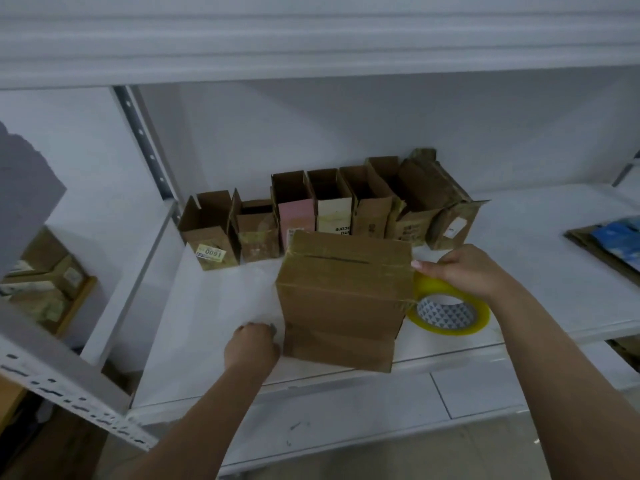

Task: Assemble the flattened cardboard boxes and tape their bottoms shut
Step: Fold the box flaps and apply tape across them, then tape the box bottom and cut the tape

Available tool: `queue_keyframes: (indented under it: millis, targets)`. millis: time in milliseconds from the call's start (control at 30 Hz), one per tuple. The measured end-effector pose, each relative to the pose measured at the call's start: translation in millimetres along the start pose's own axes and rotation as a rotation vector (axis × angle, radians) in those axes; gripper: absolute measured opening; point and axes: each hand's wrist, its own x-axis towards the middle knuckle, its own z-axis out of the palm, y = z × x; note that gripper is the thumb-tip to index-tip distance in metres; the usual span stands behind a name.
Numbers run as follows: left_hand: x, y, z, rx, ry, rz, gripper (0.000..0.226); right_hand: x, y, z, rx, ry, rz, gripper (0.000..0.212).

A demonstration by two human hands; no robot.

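I see a white shelf [214, 306] with a perforated metal upright [145, 140] at its left rear corner and a white wall [311, 126] behind it. Another white board [311, 39] spans overhead. On the far right lies a flat brown sheet [588, 245] with something blue [620, 237] on top, too blurred to identify.

Cardboard box [341, 299] stands on the white shelf [207, 323], taped bottom face up, near the front edge. Left hand [251, 346] rests curled against the box's lower left side. Right hand [464, 268] grips a yellowish tape roll [450, 311] just right of the box, fingertips at the top right corner. Row of open boxes [325, 209] lines the back.
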Motion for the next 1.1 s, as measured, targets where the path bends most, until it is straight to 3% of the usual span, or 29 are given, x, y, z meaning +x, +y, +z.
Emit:
queue_keyframes:
  millis: [300,433,500,567,667,733,800,900,1000,1100]
  targets:
    - [2.1,-12.8,10.6,0.040,0.015,-0.011,0.022,-3.9,-1.4,0.5,-0.030,-0.004,0.009,0.060]
    - [22.0,-28.6,-26.7,-0.367,0.279,-0.084,0.022,-5.2,-1.8,0.8,-0.036,-0.010,0.005,0.059]
    - [24.5,-17.4,-62.5,-0.591,0.459,-0.005,0.029,-4.8,-3.0,1.4,-0.034,-0.012,0.004,0.059]
    - [15.5,10.1,-100.8,-0.766,0.511,0.144,0.032,-4.2,-4.5,1.8,-0.038,-0.021,0.001,0.059]
    - [-12.2,70.3,-138.9,-1.002,0.183,0.435,0.029,-4.0,-5.3,2.9,-0.042,-0.037,-0.019,0.059]
    - [-21.6,110.8,-145.8,-0.888,0.009,0.642,0.030,-4.2,-6.5,5.2,-0.029,-0.058,-0.034,0.058]
    - [-16.1,142.7,-140.9,-0.819,-0.126,0.714,0.034,-6.3,-7.0,4.9,-0.018,-0.096,-0.041,0.056]
    - [8.6,157.5,-116.5,-0.797,-0.324,0.684,0.039,-9.8,1.4,-3.9,0.111,-0.176,0.007,0.054]
    - [24.2,146.2,-81.2,-0.780,-0.241,0.718,0.035,-14.1,17.0,-5.8,0.186,-0.291,-0.008,0.027]
    - [31.7,141.1,-64.8,-0.752,-0.119,0.781,0.031,-13.6,30.7,7.0,0.269,-0.301,-0.003,0.020]
